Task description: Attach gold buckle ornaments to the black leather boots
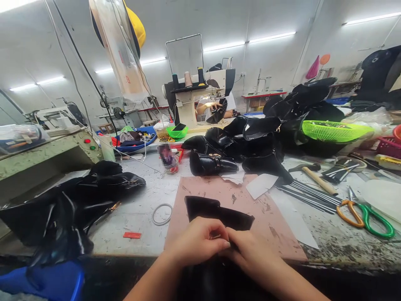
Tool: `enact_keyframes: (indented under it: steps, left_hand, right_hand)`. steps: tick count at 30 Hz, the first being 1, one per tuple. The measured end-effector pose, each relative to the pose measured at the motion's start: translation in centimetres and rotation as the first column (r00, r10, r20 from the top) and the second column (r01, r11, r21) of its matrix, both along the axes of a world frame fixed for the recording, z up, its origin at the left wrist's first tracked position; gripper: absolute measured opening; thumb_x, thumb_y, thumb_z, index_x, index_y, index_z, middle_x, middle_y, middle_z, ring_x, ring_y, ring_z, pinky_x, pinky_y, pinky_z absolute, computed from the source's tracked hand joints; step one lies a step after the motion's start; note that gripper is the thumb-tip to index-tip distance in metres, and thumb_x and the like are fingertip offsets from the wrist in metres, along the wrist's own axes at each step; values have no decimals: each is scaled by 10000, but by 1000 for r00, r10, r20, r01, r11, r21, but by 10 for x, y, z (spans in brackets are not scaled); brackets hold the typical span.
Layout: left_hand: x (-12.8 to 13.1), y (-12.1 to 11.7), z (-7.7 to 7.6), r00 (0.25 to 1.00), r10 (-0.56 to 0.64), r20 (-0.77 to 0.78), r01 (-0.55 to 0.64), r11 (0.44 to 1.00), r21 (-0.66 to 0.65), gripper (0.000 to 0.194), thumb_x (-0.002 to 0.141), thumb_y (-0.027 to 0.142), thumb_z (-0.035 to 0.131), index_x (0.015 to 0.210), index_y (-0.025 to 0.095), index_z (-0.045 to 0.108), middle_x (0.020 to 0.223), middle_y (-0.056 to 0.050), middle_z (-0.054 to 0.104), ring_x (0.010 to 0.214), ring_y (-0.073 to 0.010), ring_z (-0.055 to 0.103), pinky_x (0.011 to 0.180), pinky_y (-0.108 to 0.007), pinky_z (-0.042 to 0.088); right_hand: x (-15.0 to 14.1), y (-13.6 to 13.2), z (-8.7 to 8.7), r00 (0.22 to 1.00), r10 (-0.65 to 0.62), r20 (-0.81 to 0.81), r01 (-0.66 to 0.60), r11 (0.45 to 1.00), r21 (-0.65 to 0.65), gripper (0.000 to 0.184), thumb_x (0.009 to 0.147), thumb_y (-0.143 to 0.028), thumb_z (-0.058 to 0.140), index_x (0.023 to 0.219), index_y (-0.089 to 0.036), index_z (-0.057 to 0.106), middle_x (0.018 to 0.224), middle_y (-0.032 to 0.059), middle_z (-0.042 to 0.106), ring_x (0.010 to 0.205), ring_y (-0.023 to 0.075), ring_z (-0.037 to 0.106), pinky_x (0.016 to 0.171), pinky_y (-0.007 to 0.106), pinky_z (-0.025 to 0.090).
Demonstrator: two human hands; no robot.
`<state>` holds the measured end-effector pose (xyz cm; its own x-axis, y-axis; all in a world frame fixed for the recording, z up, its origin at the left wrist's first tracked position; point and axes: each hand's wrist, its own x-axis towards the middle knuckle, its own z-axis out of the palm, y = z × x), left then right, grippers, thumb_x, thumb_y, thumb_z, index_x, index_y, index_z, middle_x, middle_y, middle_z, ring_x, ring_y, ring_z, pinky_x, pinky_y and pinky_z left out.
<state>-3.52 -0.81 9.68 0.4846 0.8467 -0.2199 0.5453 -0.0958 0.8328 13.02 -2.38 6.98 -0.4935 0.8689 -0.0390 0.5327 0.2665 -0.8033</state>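
In front of me, a black boot upper (pixel 216 211) lies partly over a pink board (pixel 194 188); its near part hangs dark below the table edge. My left hand (pixel 200 240) is closed on its near side, thumb and index finger pinched together. Right beside it, my right hand (pixel 252 251) grips the same upper, its fingers curled and partly hidden. The two hands nearly meet at the fingertips. Whether anything small sits between the fingers, I cannot make out.
Scissors (pixel 365 217) with orange and green handles and a hammer (pixel 319 180) lie right, beside striped strips (pixel 308 196). Black boot uppers pile up behind the board and at left (pixel 69 205). A grey ring (pixel 153 215) rests left. Beyond, another person's hand (pixel 210 108) works at a sewing machine (pixel 188 108).
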Motion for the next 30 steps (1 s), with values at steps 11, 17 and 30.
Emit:
enact_keyframes:
  steps: [11, 17, 30]
  left_hand:
    - [-5, -8, 3, 999, -21, -24, 23, 996, 89, 62, 726, 202, 629, 763, 180, 673, 658, 40, 609, 620, -97, 523, 581, -176, 373]
    - [-3, -7, 3, 999, -37, -19, 38, 997, 71, 63, 728, 175, 629, 762, 185, 681, 665, 41, 629, 620, -96, 525, 571, -166, 370]
    - [-6, -9, 3, 997, -41, -58, 50, 984, 171, 72, 747, 197, 626, 796, 194, 679, 732, 34, 655, 670, -103, 555, 617, -176, 385]
  right_hand:
    - [19, 8, -19, 913, -208, -350, 3, 863, -505, 350, 631, -297, 509, 908, -173, 682, 679, 21, 617, 636, 174, 562, 623, 304, 444]
    - [24, 3, 0, 995, 71, -67, -80, 986, -148, 225, 648, -201, 602, 869, -236, 629, 773, -12, 626, 686, 166, 537, 626, 257, 408]
    - [10, -2, -17, 928, -121, -351, 5, 950, -312, 204, 677, -220, 580, 850, -184, 680, 888, 50, 679, 873, 236, 606, 792, 346, 450]
